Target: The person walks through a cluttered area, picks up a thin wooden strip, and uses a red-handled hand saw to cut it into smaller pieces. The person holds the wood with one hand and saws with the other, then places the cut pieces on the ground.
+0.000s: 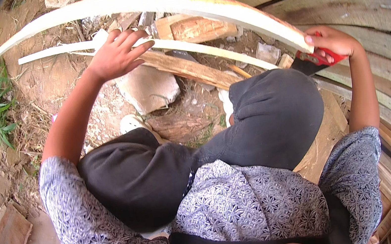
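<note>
Head view: I'd hold the springy-looking wide strip (139,4) mid-length; right hand (335,42) clasps its end and red-handled tool (310,60), left hand (118,57) spread.

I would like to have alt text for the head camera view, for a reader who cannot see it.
A person's right hand grips a red-handled tool at the right end of a long pale wooden strip; the open left hand appears over a thinner strip. Stones and wood pieces lie on the dirt ahead.
</note>
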Available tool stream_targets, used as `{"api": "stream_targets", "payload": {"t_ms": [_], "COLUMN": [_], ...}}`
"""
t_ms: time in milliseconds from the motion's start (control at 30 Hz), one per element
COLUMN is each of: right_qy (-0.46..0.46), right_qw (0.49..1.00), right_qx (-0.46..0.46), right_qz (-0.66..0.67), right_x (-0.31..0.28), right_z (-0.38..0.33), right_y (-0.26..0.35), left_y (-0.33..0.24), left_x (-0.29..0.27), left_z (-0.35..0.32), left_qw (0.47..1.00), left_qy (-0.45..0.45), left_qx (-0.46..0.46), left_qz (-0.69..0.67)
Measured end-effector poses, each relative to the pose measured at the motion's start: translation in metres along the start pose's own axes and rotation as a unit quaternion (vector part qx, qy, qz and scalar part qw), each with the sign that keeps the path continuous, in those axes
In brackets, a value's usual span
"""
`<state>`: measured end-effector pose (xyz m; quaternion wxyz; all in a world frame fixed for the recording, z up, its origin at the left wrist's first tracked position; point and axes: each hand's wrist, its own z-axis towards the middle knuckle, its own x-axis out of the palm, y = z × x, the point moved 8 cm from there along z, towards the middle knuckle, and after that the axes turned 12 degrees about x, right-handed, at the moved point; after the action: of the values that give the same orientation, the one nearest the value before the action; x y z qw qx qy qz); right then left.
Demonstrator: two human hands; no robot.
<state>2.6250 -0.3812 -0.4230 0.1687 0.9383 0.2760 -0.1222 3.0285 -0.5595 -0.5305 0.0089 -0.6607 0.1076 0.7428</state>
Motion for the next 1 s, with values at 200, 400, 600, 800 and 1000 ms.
{"api": "stream_targets", "payload": {"t_ms": [200,400,600,800,1000], "right_qy": [0.000,0.085,0.045,-0.124,-0.057], "right_qw": [0.998,0.984,0.978,0.953,0.931], "right_qx": [0.061,0.135,0.173,0.107,0.142], "right_qz": [-0.005,0.076,0.108,0.254,0.332], "right_x": [-0.016,-0.010,-0.005,0.001,0.026], "right_z": [0.001,-0.022,-0.119,-0.337,-0.565], "right_y": [0.031,0.047,0.062,0.104,0.171], "left_y": [0.107,0.214,0.222,0.216,0.203], "left_x": [-0.114,-0.104,-0.189,-0.395,-0.641], "left_z": [-0.026,-0.069,-0.089,-0.090,-0.141], "left_qw": [0.949,0.936,0.880,0.887,0.893], "left_qy": [-0.239,0.150,0.311,0.301,0.282], "left_qx": [-0.168,-0.303,-0.273,-0.234,-0.238], "left_qz": [0.117,-0.094,-0.231,-0.260,-0.256]}}
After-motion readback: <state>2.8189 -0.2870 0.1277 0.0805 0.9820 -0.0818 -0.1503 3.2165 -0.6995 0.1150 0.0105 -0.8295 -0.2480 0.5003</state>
